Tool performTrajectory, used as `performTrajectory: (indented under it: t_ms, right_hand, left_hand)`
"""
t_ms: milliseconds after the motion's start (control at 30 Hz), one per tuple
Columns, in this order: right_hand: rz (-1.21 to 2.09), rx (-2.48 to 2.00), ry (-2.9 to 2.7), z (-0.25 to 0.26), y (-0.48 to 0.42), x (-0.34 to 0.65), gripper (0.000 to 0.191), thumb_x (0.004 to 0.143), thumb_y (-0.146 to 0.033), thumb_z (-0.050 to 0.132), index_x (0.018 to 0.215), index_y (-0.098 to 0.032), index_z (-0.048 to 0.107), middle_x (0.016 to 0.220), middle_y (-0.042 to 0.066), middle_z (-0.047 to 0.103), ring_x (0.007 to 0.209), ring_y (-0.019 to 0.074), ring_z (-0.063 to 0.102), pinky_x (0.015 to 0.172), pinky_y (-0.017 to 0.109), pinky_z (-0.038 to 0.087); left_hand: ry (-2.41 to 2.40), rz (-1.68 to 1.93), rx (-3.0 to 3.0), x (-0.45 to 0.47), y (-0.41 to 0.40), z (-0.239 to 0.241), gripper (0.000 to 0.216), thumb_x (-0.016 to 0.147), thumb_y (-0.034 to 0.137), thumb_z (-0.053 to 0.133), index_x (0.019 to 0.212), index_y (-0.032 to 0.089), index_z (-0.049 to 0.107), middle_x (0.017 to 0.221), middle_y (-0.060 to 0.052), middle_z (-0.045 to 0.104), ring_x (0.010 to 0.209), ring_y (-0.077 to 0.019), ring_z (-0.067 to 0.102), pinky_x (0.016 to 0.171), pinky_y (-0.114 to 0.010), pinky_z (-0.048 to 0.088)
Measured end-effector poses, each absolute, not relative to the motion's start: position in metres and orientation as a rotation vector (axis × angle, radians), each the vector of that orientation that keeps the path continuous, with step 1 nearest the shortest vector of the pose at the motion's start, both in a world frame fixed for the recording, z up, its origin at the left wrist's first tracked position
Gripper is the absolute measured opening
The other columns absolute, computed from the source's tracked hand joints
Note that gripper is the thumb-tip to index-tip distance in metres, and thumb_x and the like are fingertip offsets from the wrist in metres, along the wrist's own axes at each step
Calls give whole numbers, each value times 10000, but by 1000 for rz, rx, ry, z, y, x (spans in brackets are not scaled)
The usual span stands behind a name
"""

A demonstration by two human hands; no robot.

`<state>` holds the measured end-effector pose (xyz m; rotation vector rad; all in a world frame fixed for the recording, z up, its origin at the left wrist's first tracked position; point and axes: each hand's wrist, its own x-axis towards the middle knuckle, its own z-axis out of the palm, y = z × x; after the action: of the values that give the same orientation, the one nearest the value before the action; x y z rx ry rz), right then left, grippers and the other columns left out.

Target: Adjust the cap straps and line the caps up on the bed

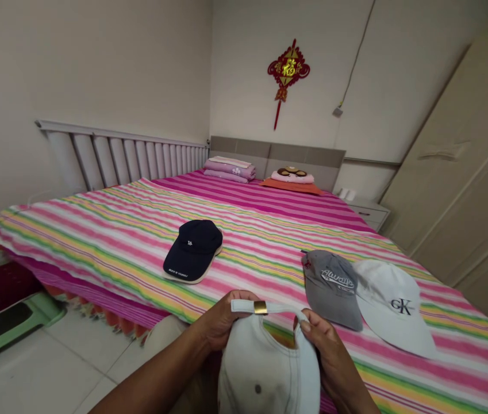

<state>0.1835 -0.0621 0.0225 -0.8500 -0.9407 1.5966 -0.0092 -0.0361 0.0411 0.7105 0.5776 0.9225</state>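
Observation:
Both my hands hold a pale white cap (265, 368) at the bed's near edge, its back facing me. My left hand (222, 322) grips the left side by the back strap, which carries a gold buckle (260, 307). My right hand (325, 351) pinches the strap's right end. On the striped bedspread (118, 230) lie a navy cap (194, 250) to the left, a grey cap (332, 287) to the right and a white cap (392, 305) with a black logo overlapping it.
Folded pink bedding (229, 168) and a cushion (292, 177) lie by the headboard. A nightstand (367, 210) and a wardrobe (463, 172) stand on the right. A green stool (6, 330) sits on the tiled floor at left. A red ornament (287, 72) hangs on the wall.

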Motion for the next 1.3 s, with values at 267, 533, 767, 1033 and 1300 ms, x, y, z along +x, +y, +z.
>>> performTrajectory:
  t_ms: [267, 533, 767, 1033, 1300]
  right_hand:
    - [1575, -889, -929, 23, -65, 185, 206, 645, -299, 693, 679, -169, 537, 524, -52, 514, 440, 66, 422, 444, 179, 306]
    - [1613, -842, -889, 19, -66, 181, 200, 656, -289, 686, 641, -161, 533, 538, -42, 536, 456, 72, 444, 471, 192, 343]
    - [1592, -867, -814, 19, -67, 180, 203, 594, -273, 732, 622, -168, 562, 512, -54, 555, 438, 61, 449, 447, 163, 354]
    - [1409, -891, -361, 13, -57, 184, 255, 465, -211, 786, 661, -219, 624, 591, -97, 636, 554, 87, 556, 537, 156, 456]
    - [1465, -879, -419, 17, -58, 188, 279, 563, -306, 738, 820, -228, 662, 769, -47, 706, 666, 157, 626, 638, 260, 497]
  left_hand:
    - [514, 971, 657, -8, -37, 33, 243, 411, 168, 716, 629, 96, 634, 535, -24, 592, 473, -103, 504, 493, -220, 372]
    - [497, 950, 620, -3, -39, 26, 201, 472, 180, 726, 623, 112, 612, 536, -23, 602, 480, -112, 527, 522, -236, 393]
    - [396, 985, 660, -1, -39, 24, 281, 461, 286, 764, 628, 121, 609, 509, -20, 619, 434, -107, 529, 460, -209, 382]
    - [357, 1114, 591, -4, -32, 10, 319, 492, 349, 762, 589, 135, 546, 488, 29, 540, 403, -54, 445, 423, -172, 331]
    - [389, 976, 520, -14, -18, 12, 227, 663, 296, 658, 817, 130, 641, 760, -30, 659, 711, -118, 587, 719, -217, 414]
